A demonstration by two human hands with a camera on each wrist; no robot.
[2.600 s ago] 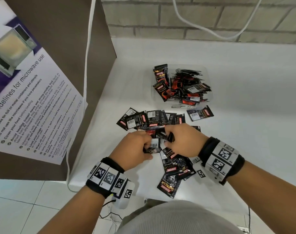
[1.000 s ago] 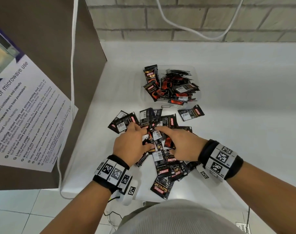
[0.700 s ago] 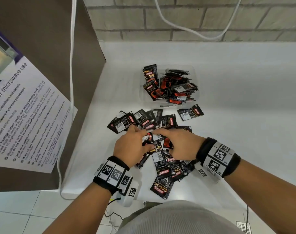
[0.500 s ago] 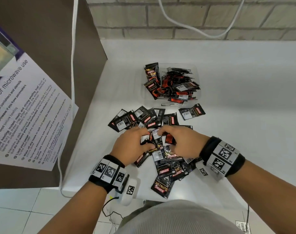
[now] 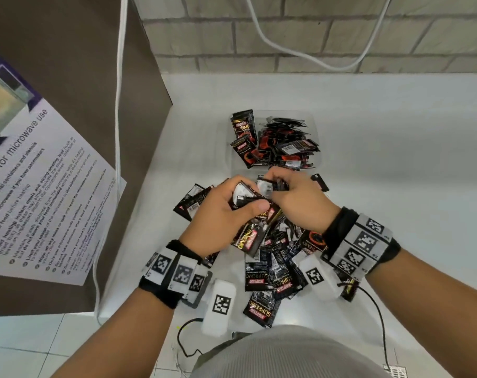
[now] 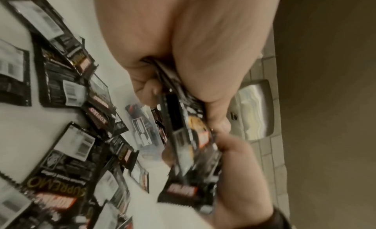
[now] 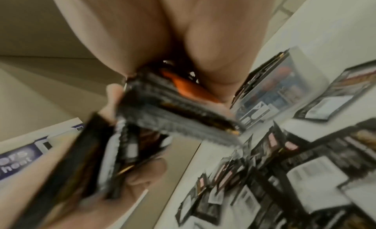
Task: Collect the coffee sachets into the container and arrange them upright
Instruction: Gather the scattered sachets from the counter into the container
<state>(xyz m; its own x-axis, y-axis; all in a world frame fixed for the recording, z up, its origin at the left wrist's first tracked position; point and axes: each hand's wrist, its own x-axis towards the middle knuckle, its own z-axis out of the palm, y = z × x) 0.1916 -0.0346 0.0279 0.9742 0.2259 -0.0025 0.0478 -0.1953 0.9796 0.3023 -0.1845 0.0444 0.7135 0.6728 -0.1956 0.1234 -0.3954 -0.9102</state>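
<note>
Black and red coffee sachets (image 5: 261, 271) lie scattered on the white counter (image 5: 395, 186) near me. A clear plastic container (image 5: 315, 124) behind them holds several more sachets, some standing, some tumbled. My left hand (image 5: 221, 214) grips a bunch of sachets (image 5: 245, 197) lifted off the pile. My right hand (image 5: 297, 200) grips another bunch (image 5: 270, 185) right beside it, fingers curled. The left wrist view shows the sachet stack (image 6: 183, 132) pinched between thumb and fingers. In the blurred right wrist view the stack (image 7: 173, 113) fans out of my fist.
A brown panel (image 5: 68, 77) with a microwave guidelines sheet (image 5: 41, 192) stands at the left. A white cable (image 5: 118, 132) hangs along its edge. A brick wall (image 5: 313, 36) runs behind the counter. The counter's front edge is just below the sachet pile.
Both hands have closed on sachets and lifted them off the pile, moving a little forward toward the container. Earlier they were pressing and gathering sachets flat on the counter.
</note>
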